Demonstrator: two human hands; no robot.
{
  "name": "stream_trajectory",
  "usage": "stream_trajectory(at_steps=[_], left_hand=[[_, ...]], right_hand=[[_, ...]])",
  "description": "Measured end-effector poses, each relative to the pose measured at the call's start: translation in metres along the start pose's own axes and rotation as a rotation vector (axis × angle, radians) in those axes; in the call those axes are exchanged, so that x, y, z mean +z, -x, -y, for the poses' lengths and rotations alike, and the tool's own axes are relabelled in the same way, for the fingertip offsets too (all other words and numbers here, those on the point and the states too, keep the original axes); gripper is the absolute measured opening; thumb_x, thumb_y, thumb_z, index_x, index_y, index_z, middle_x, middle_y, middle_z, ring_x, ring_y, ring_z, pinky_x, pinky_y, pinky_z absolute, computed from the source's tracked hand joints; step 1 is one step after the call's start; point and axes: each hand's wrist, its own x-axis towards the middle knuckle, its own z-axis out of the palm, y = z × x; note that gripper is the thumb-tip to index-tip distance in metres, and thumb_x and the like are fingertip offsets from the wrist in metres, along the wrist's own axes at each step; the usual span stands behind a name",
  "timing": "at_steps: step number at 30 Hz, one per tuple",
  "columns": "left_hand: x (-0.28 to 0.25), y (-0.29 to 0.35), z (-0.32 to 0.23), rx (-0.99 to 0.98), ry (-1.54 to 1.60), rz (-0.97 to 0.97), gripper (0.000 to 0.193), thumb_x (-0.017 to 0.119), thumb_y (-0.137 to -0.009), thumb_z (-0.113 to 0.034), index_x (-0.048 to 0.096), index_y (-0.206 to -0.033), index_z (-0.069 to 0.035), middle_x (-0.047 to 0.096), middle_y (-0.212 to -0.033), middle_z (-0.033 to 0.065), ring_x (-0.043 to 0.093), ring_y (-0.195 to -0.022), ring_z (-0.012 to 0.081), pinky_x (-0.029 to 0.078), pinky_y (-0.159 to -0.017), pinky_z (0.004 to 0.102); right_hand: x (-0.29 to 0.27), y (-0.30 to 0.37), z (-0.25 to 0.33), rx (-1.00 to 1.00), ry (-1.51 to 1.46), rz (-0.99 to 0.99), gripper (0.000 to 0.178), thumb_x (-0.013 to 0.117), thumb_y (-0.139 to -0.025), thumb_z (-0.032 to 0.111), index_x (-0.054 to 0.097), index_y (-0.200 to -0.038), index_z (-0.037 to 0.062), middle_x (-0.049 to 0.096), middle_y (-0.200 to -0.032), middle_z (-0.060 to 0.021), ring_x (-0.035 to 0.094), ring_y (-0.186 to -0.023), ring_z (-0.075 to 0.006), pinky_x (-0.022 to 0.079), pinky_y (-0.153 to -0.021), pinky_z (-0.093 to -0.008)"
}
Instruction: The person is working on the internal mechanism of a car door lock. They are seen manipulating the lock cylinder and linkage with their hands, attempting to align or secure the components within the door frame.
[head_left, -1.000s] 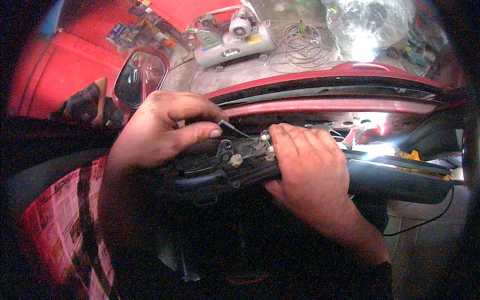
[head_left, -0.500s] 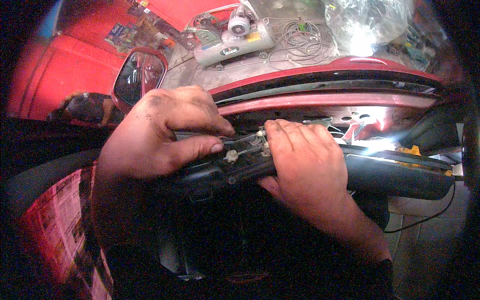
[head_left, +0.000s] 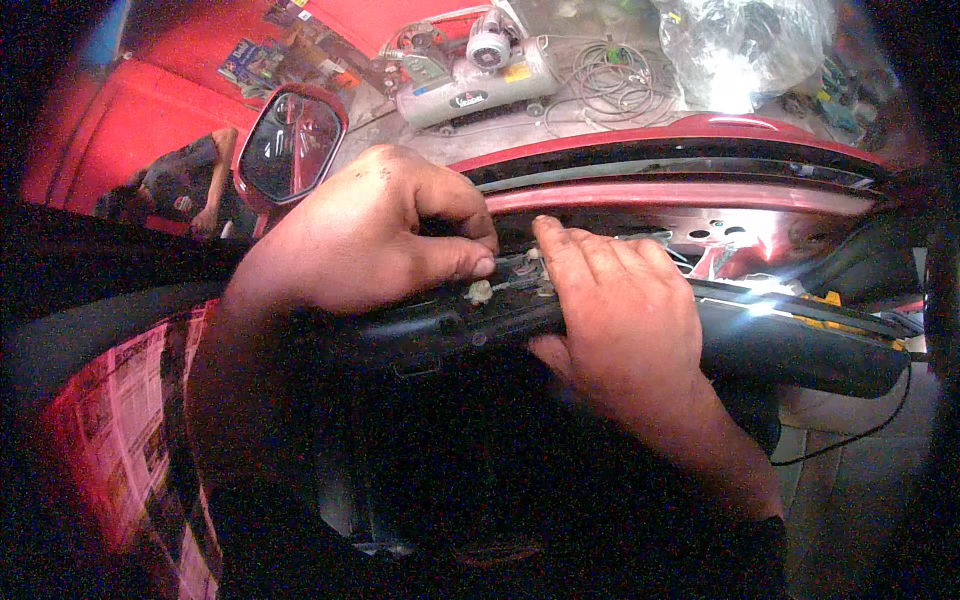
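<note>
A dark car door panel (head_left: 800,345) lies across the front of me, beside the bare metal of a red car door (head_left: 640,197). My right hand (head_left: 630,310) is wrapped over the panel's upper edge, fingers on the far side and thumb on the near side. On the panel's upper back sits a pale plastic clip (head_left: 481,291), with thin rods or cables near it. Just above this clip, my left hand (head_left: 380,235) has thumb and forefinger pinched together. Whatever they pinch is too small or hidden to make out.
Beyond the door stand a grey air compressor (head_left: 478,95), a coiled hose (head_left: 620,85) and clear plastic sheeting (head_left: 745,50). The side mirror (head_left: 293,145) juts up at left, with another person (head_left: 185,180) near it. Newspaper (head_left: 120,420) covers something at lower left.
My left hand has risen and shifted right, its thumb and forefinger closing together. My right hand keeps its hold on the panel. More of the other person shows at left.
</note>
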Motion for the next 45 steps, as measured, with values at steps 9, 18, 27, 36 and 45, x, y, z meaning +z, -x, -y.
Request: stream_trajectory(at_steps=[9,18,27,36,45], left_hand=[[-0.001,0.021,0.002,-0.151,0.137,-0.034,0.014,0.072,-0.087,-0.012,0.071,-0.091,0.001,0.07,-0.077,0.0076,0.062,-0.074,0.0106,0.052,-0.071,0.0319],[0.003,0.016,0.002,-0.112,0.091,-0.067,0.022,0.073,-0.086,-0.021,0.073,-0.09,0.0,0.067,-0.072,0.0107,0.062,-0.07,0.0136,0.051,-0.07,0.0349],[-0.001,0.013,-0.003,-0.196,0.135,-0.016,0.021,0.076,-0.083,-0.021,0.074,-0.09,-0.001,0.069,-0.074,0.0125,0.066,-0.07,0.0183,0.052,-0.07,0.0357],[-0.01,0.014,0.002,0.056,-0.009,0.022,0.019,0.077,-0.08,-0.014,0.074,-0.094,-0.002,0.072,-0.086,0.0135,0.069,-0.083,0.0233,0.053,-0.078,0.0364],[-0.014,0.011,0.031,0.355,0.146,0.097,0.016,0.076,-0.082,-0.011,0.074,-0.095,-0.003,0.072,-0.086,0.0092,0.069,-0.083,0.0198,0.053,-0.078,0.0346]], right_hand=[[0.001,0.003,0.007,0.03,-0.016,-0.032,0.077,0.084,-0.064,0.05,0.062,-0.122,0.0043,0.065,-0.111,-0.0111,0.065,-0.096,-0.0253,0.048,-0.083,-0.0393],[0.033,0.006,0.033,0.051,-0.086,-0.371,0.081,0.076,-0.067,0.059,0.058,-0.122,0.0025,0.061,-0.121,-0.0151,0.06,-0.108,-0.034,0.044,-0.093,-0.0493],[0.028,0.004,0.034,0.087,-0.214,-0.314,0.079,0.084,-0.064,0.039,0.051,-0.128,0.0048,0.056,-0.125,-0.0168,0.054,-0.118,-0.0352,0.036,-0.103,-0.0538],[0.029,0.004,0.034,-0.011,-0.295,-0.372,0.062,0.081,-0.066,0.041,0.06,-0.116,0.0092,0.057,-0.116,-0.0125,0.054,-0.111,-0.0339,0.038,-0.098,-0.0542],[0.033,0.001,0.038,0.019,-0.388,-0.409,0.064,0.08,-0.064,0.039,0.058,-0.115,0.0074,0.058,-0.111,-0.0129,0.055,-0.106,-0.0357,0.037,-0.097,-0.0543]])
